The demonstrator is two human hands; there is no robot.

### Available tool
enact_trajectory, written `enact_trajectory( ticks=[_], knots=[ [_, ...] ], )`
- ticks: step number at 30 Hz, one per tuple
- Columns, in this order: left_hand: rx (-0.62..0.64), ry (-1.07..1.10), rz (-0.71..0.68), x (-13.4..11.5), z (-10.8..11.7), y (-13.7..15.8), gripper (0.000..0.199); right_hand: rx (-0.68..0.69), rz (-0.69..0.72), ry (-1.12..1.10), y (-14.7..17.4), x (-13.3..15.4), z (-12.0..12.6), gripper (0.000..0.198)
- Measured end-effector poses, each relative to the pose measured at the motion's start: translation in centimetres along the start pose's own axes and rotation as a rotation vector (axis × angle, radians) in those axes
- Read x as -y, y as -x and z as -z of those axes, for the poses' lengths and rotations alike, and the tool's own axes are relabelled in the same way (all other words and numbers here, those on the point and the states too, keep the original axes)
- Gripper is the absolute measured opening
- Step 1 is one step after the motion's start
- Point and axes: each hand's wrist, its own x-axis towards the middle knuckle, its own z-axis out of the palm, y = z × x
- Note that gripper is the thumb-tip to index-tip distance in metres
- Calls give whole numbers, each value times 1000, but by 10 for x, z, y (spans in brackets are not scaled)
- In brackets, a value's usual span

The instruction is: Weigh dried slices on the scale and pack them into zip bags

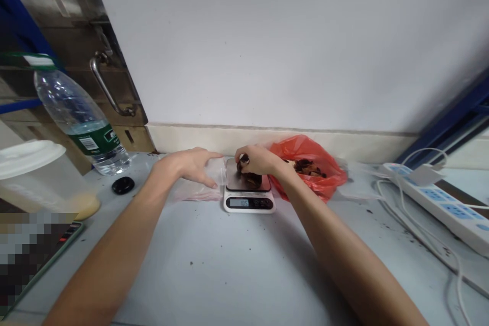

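A small white digital scale [249, 204] with a dark metal plate stands near the wall, its display reading what looks like 105. Dark brown dried pieces [252, 179] lie on the plate. Over them my right hand [256, 159] pinches another dark piece [243, 162] with a paler patch; its exact kind is unclear. To the left of the scale, my left hand [195, 164] has thumb and forefinger spread around a clear plastic bag [217, 171], whose mouth faces the plate. More flat clear bags [193, 192] lie beneath that hand.
Right of the scale sits an open red plastic bag [305, 147] of similar dried pieces [307, 167]. A white power strip [439, 204] with cables is farther right. At left are a water bottle [82, 117], black lid [123, 185], lidded plastic cup [38, 183] and phone [46, 270].
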Motion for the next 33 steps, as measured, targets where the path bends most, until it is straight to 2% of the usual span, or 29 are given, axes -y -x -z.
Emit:
enact_trajectory(
  ticks=[8,16,20,23,26,29,31,33],
  knots=[
    [-8,45,-33,1,2,2,92,-65,34,-116,3,-7,7,32],
    [-78,127,-93,-5,4,3,99,-93,137,-444,20,-8,29,20],
    [-182,182,-179,-13,6,7,93,-53,180,-536,33,2,38,31],
    [-216,205,-138,-16,8,10,89,-47,205,-643,38,5,41,47],
    [-229,203,-126,-15,11,12,89,-128,215,-722,40,0,42,46],
    [-218,190,-123,-13,13,12,88,-235,50,-535,40,-4,42,33],
    [-204,190,-121,-11,13,12,88,-142,-69,-323,38,-3,39,29],
    [-186,184,-124,-11,12,12,89,29,-122,-155,36,0,34,33]
  ],
)
